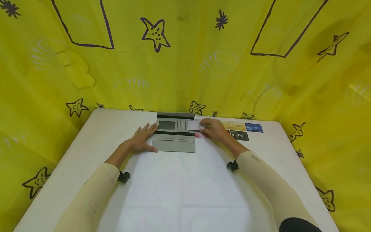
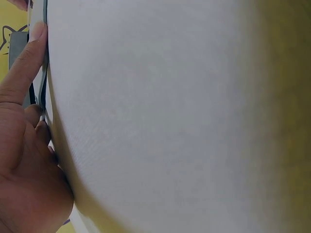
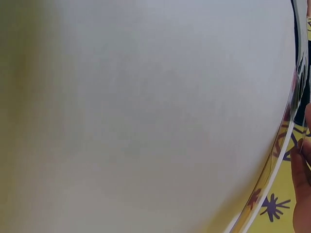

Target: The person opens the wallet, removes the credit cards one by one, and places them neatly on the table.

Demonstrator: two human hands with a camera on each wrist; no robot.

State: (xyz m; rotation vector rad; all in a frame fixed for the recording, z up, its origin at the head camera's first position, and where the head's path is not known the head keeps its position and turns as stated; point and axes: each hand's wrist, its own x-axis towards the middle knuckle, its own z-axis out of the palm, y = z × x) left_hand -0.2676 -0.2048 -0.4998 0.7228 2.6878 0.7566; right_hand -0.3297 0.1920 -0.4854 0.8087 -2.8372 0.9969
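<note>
An open grey wallet [image 1: 175, 135] with card slots lies flat at the far middle of the white table [image 1: 185, 187]. My left hand [image 1: 144, 138] rests flat on the table with straight fingers against the wallet's left edge; in the left wrist view its fingers [image 2: 24, 68] lie along that edge. My right hand [image 1: 213, 129] pinches a pale card [image 1: 195, 125] at the wallet's right side, by the upper slots. A red card [image 1: 198, 135] peeks out just under that hand.
Right of my right hand lies a group of cards: a gold card [image 1: 236, 125], a blue card [image 1: 254, 127] and a black VIP card [image 1: 239, 135]. Yellow star-printed cloth [image 1: 185, 58] walls in the table on three sides.
</note>
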